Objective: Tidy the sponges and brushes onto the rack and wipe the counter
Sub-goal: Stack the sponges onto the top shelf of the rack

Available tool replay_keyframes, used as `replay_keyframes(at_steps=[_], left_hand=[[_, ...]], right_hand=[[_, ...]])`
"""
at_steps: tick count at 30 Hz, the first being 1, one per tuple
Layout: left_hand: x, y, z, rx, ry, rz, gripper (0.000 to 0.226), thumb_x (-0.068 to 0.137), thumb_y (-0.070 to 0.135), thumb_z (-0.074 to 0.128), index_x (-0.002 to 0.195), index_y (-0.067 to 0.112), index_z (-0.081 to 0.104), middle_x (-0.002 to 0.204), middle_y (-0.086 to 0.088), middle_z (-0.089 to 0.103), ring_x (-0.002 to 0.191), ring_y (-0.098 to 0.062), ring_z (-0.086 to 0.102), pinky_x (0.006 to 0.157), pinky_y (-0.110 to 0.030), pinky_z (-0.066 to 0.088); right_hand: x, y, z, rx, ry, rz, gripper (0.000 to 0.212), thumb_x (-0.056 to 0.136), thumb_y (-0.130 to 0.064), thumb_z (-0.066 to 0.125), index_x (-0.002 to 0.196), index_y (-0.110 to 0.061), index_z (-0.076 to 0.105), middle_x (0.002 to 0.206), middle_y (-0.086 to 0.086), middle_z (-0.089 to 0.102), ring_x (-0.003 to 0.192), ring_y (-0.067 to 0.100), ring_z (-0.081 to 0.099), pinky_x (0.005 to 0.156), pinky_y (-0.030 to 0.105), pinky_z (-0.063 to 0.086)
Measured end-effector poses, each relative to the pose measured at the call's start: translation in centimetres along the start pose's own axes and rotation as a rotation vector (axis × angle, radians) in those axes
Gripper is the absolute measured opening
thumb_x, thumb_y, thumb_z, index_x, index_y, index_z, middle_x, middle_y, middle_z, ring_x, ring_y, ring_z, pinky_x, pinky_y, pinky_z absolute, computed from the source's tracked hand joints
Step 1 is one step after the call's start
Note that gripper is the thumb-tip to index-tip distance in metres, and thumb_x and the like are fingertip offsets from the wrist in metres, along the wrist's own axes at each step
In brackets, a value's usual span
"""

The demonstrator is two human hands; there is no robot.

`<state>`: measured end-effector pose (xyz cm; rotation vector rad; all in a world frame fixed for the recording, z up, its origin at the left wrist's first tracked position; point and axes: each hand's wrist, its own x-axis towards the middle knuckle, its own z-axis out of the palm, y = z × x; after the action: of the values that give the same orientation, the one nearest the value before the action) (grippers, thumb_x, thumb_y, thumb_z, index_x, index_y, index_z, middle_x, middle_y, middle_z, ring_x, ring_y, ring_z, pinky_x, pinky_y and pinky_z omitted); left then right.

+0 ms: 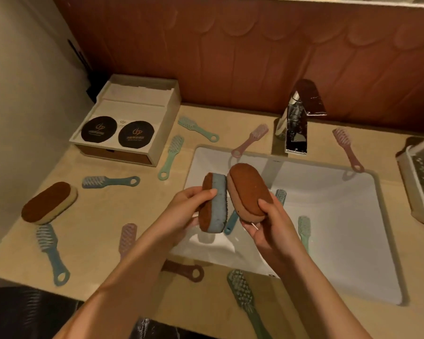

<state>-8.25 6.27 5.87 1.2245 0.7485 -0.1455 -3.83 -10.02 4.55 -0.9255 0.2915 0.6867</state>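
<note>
- My left hand [189, 209] grips the blue sponge [214, 204] above the sink [328, 216].
- My right hand [267, 223] holds the pink sponge [249, 192], touching the blue one.
- The rack [419, 182] sits far right.

A sponge [216, 204] in each hand, above the sink [340, 216].

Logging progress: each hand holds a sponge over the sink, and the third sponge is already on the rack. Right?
No. The head view shows the third sponge lying on the counter at far left, not on the rack. The left hand and right hand do each hold a sponge over the sink.
</note>
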Motion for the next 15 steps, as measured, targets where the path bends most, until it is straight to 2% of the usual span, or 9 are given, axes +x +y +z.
replay_keyframes(at_steps=[2, 5, 9, 12, 15], left_hand=[[0.3, -0.4, 1.6, -0.073, 0.02, -0.014, 0.012, 0.088, 0.019, 0.06, 0.099, 0.016, 0.06, 0.09, -0.001, 0.066, 0.081, -0.009, 0.063, 0.06, -0.022, 0.052], [0.3, -0.9, 4.2, -0.085, 0.029, 0.025, 0.024, 0.089, 0.018, 0.057, 0.112, 0.015, 0.051, 0.094, -0.001, 0.063, 0.083, -0.009, 0.062, 0.053, -0.018, 0.052], [0.3, -1.4, 5.6, -0.083, 0.005, -0.003, 0.041, 0.088, 0.031, 0.06, 0.122, 0.018, 0.042, 0.105, -0.005, 0.062, 0.093, -0.015, 0.063, 0.07, -0.027, 0.054], [0.5, -1.9, 7.3, 0.018, 0.021, -0.018, 0.055, 0.081, 0.04, 0.066, 0.124, 0.023, 0.036, 0.116, -0.009, 0.06, 0.099, -0.02, 0.063, 0.075, -0.031, 0.053], [0.5, -2.5, 9.1, 0.09, 0.046, -0.004, 0.047, 0.085, 0.038, 0.062, 0.119, 0.029, 0.031, 0.119, -0.01, 0.057, 0.103, -0.025, 0.061, 0.083, -0.037, 0.052]], right_hand=[[-0.8, -0.5, -0.4, 0.023, -0.02, -0.027, 0.038, 0.094, -0.007, 0.04, 0.13, -0.016, 0.047, 0.117, 0.01, 0.062, 0.095, 0.019, 0.063, 0.073, 0.026, 0.056], [-1.8, -1.4, -1.3, 0.11, -0.03, -0.054, 0.04, 0.094, -0.006, 0.037, 0.132, -0.017, 0.046, 0.121, 0.012, 0.06, 0.097, 0.02, 0.063, 0.076, 0.029, 0.054], [-2.6, -2.1, -1.9, 0.131, -0.02, -0.092, 0.041, 0.093, -0.005, 0.034, 0.129, -0.018, 0.049, 0.122, 0.009, 0.062, 0.105, 0.02, 0.063, 0.087, 0.033, 0.052], [-3.2, -3.3, -3.0, 0.12, -0.016, -0.117, 0.04, 0.094, -0.005, 0.033, 0.13, -0.016, 0.048, 0.124, 0.012, 0.061, 0.111, 0.024, 0.062, 0.094, 0.033, 0.052], [-3.7, -3.8, -4.1, 0.04, -0.008, -0.123, 0.038, 0.096, -0.01, 0.036, 0.132, -0.019, 0.046, 0.126, 0.009, 0.06, 0.112, 0.022, 0.062, 0.09, 0.03, 0.054]])
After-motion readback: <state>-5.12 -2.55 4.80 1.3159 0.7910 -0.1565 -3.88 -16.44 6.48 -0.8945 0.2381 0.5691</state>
